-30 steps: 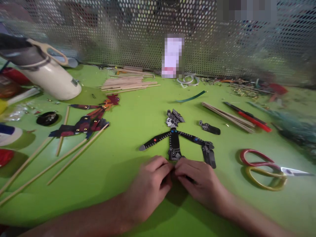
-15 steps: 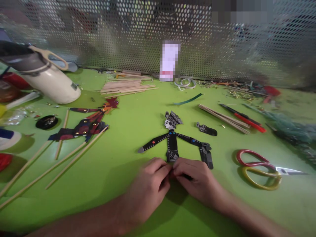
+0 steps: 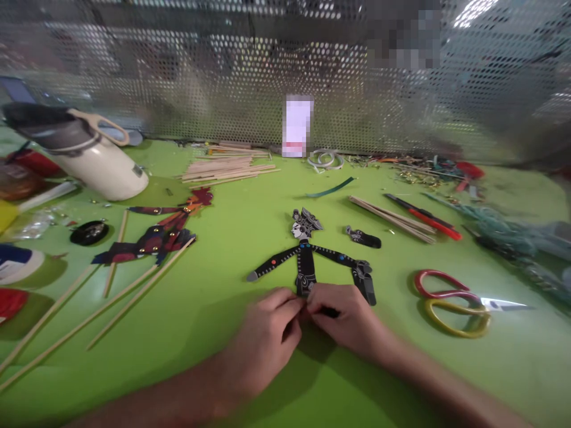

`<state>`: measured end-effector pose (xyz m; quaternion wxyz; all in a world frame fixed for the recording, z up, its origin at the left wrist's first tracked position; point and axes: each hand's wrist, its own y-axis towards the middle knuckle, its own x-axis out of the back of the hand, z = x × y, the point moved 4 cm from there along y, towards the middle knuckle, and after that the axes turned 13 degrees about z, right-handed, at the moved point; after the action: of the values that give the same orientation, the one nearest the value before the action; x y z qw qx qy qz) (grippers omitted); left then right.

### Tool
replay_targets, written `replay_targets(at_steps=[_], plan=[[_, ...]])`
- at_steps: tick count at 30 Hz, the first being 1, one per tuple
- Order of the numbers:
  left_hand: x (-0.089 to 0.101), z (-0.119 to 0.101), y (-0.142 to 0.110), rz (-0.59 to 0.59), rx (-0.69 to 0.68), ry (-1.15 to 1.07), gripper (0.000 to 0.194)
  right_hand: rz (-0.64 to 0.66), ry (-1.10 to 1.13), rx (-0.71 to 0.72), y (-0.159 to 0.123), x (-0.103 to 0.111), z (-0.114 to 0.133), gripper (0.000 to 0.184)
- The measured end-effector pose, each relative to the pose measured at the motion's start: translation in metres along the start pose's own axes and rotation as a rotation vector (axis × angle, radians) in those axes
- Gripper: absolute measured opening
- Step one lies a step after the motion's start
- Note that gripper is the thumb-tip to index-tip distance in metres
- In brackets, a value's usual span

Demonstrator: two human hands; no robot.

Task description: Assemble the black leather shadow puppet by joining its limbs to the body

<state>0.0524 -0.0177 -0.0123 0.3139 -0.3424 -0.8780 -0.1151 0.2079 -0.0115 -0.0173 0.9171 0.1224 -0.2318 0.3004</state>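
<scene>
A flat black jointed puppet (image 3: 306, 261) with a white face and a patterned headdress lies on the green table, its arms spread. Coloured dots mark its arm joints. My left hand (image 3: 270, 339) and my right hand (image 3: 350, 312) meet at its lower end, the fingertips of both closed in a pinch there. My fingers hide whatever small part lies between them. By the puppet's right-side hand is a black leg-like piece (image 3: 364, 285), partly overlapping it. A separate small black piece (image 3: 366, 238) rests further up on the right.
Scissors (image 3: 464, 309) lie at right, below a red-and-black cutter (image 3: 423, 217) and a bundle of sticks (image 3: 392, 220). A maroon puppet on sticks (image 3: 151, 241) and a cream tumbler (image 3: 104, 166) occupy the left. More sticks (image 3: 227, 169) lie before the perforated metal panel (image 3: 200, 89).
The whole view has shifted, with things on the table appearing slightly lower and the right side further left. Both hands stay pinched together at the puppet's lower end.
</scene>
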Motion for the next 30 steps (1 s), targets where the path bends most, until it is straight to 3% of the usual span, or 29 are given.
replay_targets(at_steps=[5,12,21,26,28,30], plan=[[0.006,0.006,0.001,-0.010,0.080,-0.104,0.026,0.083,0.263,-0.228,0.001,0.004,-0.006,0.008],[0.014,0.003,-0.004,-0.140,-0.008,-0.198,0.021,0.024,0.573,-0.376,-0.003,0.004,-0.006,0.023],[0.016,-0.011,-0.007,-0.032,-0.148,-0.398,0.027,0.032,0.471,-0.193,-0.004,0.018,0.008,0.021],[0.023,0.004,-0.005,0.022,0.064,-0.449,0.021,0.029,0.723,-0.260,-0.004,0.019,0.006,0.021],[0.030,0.010,-0.003,0.002,0.138,-0.335,0.018,0.022,0.762,-0.287,-0.003,0.024,0.006,0.021],[0.037,0.010,0.001,-0.022,0.128,-0.106,0.017,0.020,0.766,-0.290,-0.003,0.029,0.006,0.019]])
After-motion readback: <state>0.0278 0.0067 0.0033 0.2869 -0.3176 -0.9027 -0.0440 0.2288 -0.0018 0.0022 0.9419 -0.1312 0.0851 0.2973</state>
